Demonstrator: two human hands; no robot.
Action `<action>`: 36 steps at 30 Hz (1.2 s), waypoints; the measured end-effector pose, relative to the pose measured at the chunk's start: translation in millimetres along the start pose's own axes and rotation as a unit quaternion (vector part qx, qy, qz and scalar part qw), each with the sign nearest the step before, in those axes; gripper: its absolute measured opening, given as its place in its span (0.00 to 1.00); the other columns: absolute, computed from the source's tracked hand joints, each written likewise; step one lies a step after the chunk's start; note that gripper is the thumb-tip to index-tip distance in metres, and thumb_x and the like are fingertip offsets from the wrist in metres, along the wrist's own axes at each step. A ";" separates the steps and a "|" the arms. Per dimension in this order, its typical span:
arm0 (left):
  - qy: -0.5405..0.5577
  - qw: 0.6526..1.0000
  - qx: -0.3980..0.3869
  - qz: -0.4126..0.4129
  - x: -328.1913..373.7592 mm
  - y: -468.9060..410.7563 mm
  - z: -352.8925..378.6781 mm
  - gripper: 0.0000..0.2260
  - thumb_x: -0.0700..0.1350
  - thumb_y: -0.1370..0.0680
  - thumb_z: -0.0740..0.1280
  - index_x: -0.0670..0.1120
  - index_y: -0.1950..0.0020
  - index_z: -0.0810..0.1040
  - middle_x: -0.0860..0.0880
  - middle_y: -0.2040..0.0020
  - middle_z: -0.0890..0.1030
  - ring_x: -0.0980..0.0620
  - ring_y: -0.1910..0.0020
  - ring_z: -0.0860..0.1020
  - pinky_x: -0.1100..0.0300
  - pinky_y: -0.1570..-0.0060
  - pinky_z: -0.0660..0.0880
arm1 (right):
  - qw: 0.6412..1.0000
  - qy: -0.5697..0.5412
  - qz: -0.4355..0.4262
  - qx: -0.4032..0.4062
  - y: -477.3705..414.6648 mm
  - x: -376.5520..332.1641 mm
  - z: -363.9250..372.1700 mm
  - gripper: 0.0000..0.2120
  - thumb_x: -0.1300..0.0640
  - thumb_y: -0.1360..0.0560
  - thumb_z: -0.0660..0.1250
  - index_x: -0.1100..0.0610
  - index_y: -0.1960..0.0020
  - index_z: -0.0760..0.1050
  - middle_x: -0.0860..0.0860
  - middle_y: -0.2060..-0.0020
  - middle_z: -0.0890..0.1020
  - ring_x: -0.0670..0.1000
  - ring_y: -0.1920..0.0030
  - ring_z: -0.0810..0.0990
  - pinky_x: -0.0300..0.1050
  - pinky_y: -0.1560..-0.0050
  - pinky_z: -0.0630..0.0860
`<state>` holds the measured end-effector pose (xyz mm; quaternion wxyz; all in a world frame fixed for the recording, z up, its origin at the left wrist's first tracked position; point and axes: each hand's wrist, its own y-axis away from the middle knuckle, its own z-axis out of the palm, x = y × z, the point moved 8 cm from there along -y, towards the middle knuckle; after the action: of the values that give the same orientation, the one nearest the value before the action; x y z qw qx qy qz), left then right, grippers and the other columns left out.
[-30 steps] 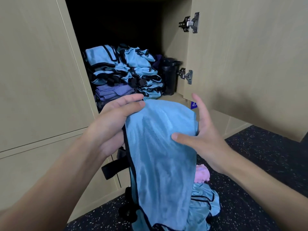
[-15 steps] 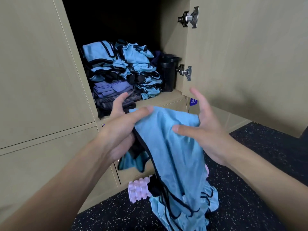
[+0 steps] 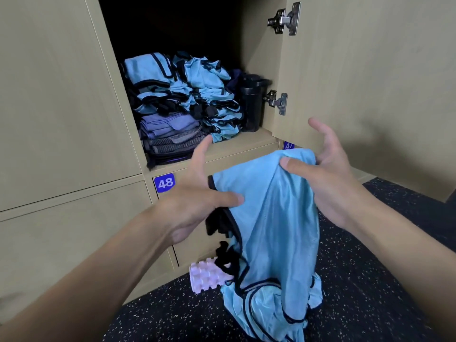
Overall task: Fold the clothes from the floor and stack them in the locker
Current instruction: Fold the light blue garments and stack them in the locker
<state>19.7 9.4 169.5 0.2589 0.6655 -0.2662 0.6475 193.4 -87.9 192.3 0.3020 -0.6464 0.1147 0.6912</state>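
1. Your left hand (image 3: 197,206) pinches the bib (image 3: 271,218) at its left top edge, thumb on the front of the cloth, index finger raised and free.
2. Your right hand (image 3: 330,178) pinches the bib's top right corner between thumb and palm side; the other fingers are spread and lifted.
3. The bib hangs between your hands in front of the lockers, its black trim and straps dangling on the left, its lower end reaching the pile (image 3: 271,304) of blue bibs on the floor (image 3: 370,280).
4. A pink roller (image 3: 207,275) lies on the floor just beside the pile, against the locker base.
5. The open locker (image 3: 246,141) above label 48 (image 3: 164,183) holds two stacks (image 3: 185,95) of folded blue bibs at the shelf's left and middle, over purple and grey folded clothes (image 3: 170,137).
6. A black bottle (image 3: 251,102) stands at the shelf's right end, near the door (image 3: 370,82) hinge.
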 end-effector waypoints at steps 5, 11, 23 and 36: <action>-0.048 0.999 0.013 0.018 11.6 0.9 -13.0 0.39 0.32 0.25 0.72 0.66 0.27 0.63 0.32 0.53 0.83 0.41 0.55 0.83 0.49 0.50 0.82 | 0.999 0.052 0.014 0.004 -3.7 -0.2 -9.7 0.36 0.68 0.27 0.72 0.43 0.28 0.64 0.54 0.66 0.82 0.53 0.60 0.85 0.49 0.52 0.83; -0.049 0.998 0.031 0.012 8.8 0.5 -12.2 0.06 0.37 0.20 0.68 0.46 0.45 0.78 0.41 0.62 0.77 0.45 0.66 0.73 0.61 0.69 0.70 | 0.992 0.118 0.036 0.000 -7.1 8.8 -12.7 0.18 0.63 0.26 0.73 0.47 0.40 0.75 0.67 0.50 0.81 0.63 0.53 0.81 0.65 0.40 0.76; -0.055 0.998 -0.006 -0.012 14.3 8.0 -16.5 0.18 0.27 0.29 0.72 0.43 0.44 0.79 0.38 0.55 0.83 0.48 0.61 0.82 0.61 0.65 0.80 | 0.972 0.196 0.113 -0.063 -9.2 22.9 -18.1 0.05 0.53 0.20 0.66 0.47 0.46 0.80 0.56 0.53 0.79 0.54 0.53 0.76 0.55 0.47 0.75; -0.044 0.995 0.087 0.005 22.9 1.5 -41.1 0.05 0.35 0.25 0.73 0.42 0.50 0.81 0.45 0.63 0.83 0.53 0.69 0.81 0.64 0.72 0.76 | 0.946 0.247 0.088 -0.189 5.6 20.1 3.9 0.20 0.67 0.28 0.73 0.52 0.39 0.77 0.51 0.50 0.84 0.47 0.51 0.82 0.40 0.47 0.77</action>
<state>-10.6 36.2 193.5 0.1851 0.7116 -0.2237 0.6397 187.4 -84.8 172.3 0.0749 -0.8296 0.1097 0.5423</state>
